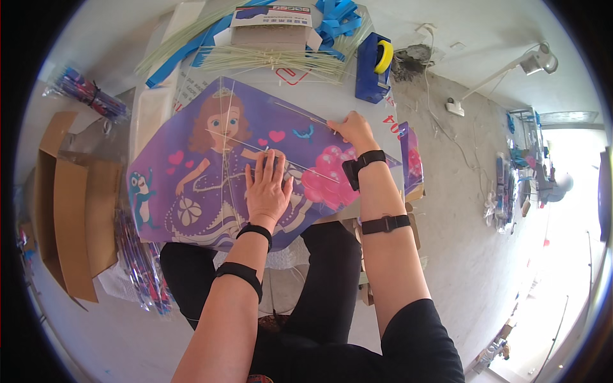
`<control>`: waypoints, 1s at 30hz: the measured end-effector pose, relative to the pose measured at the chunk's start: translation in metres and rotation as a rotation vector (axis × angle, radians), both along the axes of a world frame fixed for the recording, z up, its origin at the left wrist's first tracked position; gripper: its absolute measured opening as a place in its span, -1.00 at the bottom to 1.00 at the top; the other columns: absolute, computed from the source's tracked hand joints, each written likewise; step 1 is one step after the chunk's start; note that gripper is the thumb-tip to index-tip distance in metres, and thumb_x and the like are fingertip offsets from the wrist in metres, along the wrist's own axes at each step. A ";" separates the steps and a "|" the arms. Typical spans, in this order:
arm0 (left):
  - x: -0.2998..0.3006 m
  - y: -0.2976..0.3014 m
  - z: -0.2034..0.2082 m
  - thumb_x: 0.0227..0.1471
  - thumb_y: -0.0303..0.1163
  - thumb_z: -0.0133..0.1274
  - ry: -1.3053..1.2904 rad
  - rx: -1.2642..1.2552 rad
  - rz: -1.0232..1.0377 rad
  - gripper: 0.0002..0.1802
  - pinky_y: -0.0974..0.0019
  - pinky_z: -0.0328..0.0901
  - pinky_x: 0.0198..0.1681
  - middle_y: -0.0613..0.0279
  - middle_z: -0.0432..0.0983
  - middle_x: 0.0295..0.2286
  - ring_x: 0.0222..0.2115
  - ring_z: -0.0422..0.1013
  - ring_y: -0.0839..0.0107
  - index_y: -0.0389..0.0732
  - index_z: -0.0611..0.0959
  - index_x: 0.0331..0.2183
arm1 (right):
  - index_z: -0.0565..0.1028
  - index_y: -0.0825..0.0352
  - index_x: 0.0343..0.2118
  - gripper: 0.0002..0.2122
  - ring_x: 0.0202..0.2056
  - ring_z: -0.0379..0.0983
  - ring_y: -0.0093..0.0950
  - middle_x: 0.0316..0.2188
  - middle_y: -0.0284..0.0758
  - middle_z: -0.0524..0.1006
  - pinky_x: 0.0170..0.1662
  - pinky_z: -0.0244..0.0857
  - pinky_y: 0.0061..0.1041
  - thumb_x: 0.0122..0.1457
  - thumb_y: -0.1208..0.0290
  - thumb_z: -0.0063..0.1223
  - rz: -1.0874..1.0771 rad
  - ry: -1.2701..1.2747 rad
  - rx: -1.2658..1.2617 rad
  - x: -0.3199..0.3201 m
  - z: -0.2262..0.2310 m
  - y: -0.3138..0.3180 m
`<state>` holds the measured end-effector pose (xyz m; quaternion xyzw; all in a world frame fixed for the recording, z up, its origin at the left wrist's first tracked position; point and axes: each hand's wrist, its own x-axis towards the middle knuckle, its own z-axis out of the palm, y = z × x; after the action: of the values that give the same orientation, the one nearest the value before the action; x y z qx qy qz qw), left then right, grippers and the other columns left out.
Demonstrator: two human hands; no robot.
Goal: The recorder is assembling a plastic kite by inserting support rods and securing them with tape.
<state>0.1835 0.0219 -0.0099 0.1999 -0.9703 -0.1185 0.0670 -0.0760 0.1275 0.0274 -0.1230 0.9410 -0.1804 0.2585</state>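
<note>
A purple kite [191, 153] with a cartoon princess, hearts and pink balloons lies across the work table and overhangs its near side. Thin pale rods cross its face lengthwise and sideways. My left hand [269, 191] rests flat on the middle of the kite, fingers stretched out over the slanting rod. At the upper right edge, my right hand [354, 129] is closed in a pinch at the end of another thin kite rod [300, 114]. Its fingertips partly hide the rod's end.
Bundles of pale thin sticks [274, 60], blue strips [335, 25] and an opened small box [271, 29] lie at the table's far side. A blue tape dispenser [371, 70] stands far right. An open cardboard carton [76, 210] and wrapped bundles [143, 265] are left.
</note>
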 end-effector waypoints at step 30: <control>0.005 -0.001 0.006 0.14 0.02 -0.12 0.159 0.258 0.006 -0.29 -0.07 -0.18 0.30 0.12 0.01 0.26 0.27 -0.05 0.14 -0.04 0.20 0.24 | 0.27 0.22 0.19 -0.41 0.26 0.08 -0.28 0.24 -0.26 0.19 0.26 0.03 -0.25 0.08 0.20 0.13 0.655 0.507 -0.030 0.143 -0.006 0.036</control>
<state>0.1886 0.0213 -0.0037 0.1998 -0.9380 -0.2576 0.1177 0.0668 0.1639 0.0217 -0.4604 0.8832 -0.0661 0.0602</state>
